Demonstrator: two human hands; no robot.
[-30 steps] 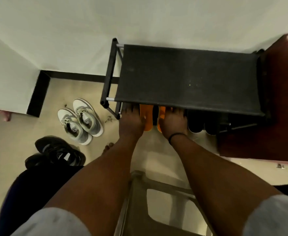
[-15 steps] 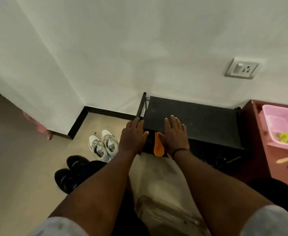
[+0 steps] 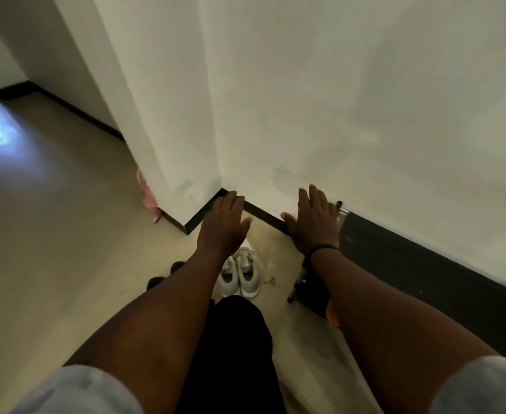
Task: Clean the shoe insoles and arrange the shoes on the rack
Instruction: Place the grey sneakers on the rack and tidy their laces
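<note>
Pale walls meet at a corner above the floor (image 3: 66, 249). Both hands, left (image 3: 223, 227) and right (image 3: 313, 224), hover flat with fingers straight, gripping nothing. White sneakers (image 3: 239, 274) sit below; the black rack (image 3: 410, 264) stands right.

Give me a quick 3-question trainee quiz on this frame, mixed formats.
1. True or false: the left hand holds a shoe.
2. Multiple choice: the pair of white sneakers sits A) on the black rack's top shelf, B) on the floor below the left hand, C) in the right hand.
3. Fill in: the band on the right wrist is ____ in colour.

Key: 1 false, its fingers are straight and hold nothing. 2 B. 3 black.
</note>
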